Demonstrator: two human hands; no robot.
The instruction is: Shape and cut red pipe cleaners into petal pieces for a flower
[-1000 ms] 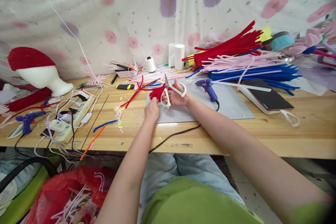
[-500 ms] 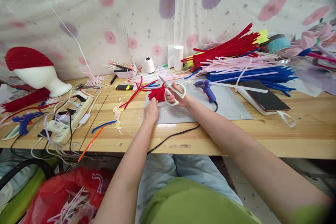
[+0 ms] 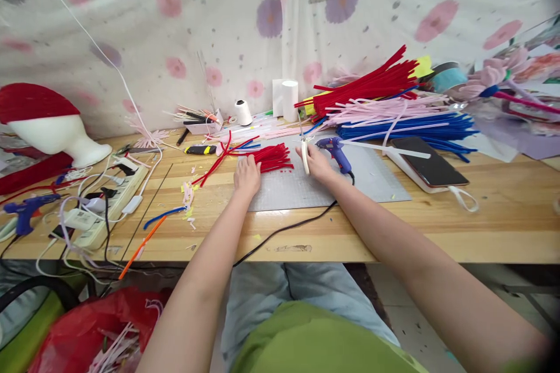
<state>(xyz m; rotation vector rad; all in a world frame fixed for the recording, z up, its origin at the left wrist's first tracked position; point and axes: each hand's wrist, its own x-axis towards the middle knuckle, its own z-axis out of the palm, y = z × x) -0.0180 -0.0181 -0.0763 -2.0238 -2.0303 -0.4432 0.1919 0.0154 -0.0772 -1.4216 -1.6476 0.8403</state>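
My left hand (image 3: 247,177) rests at the near left end of a short bundle of red pipe cleaners (image 3: 275,157), its fingers closed over that end. The bundle lies on a grey cutting mat (image 3: 289,193), with its cut ends fanned to the right and small red bits beside them. In my right hand (image 3: 317,164) is a pair of scissors (image 3: 305,157) with off-white handles, blades pointing up and away from me. The scissors are just right of the bundle, apart from it. A few longer red pipe cleaners (image 3: 217,162) lie crossed to the left.
A blue glue gun (image 3: 338,154) lies right of my right hand, its black cable (image 3: 284,230) crossing the table. Behind are piles of red (image 3: 363,87), pink (image 3: 385,109) and blue pipe cleaners (image 3: 406,131). A phone (image 3: 431,161) lies right; a power strip (image 3: 111,204) sits left.
My right hand has moved right, away from the bundle, and the scissors have turned edge-on with blades up. The bundle's right end now shows, with red bits by it. The view shifted slightly.
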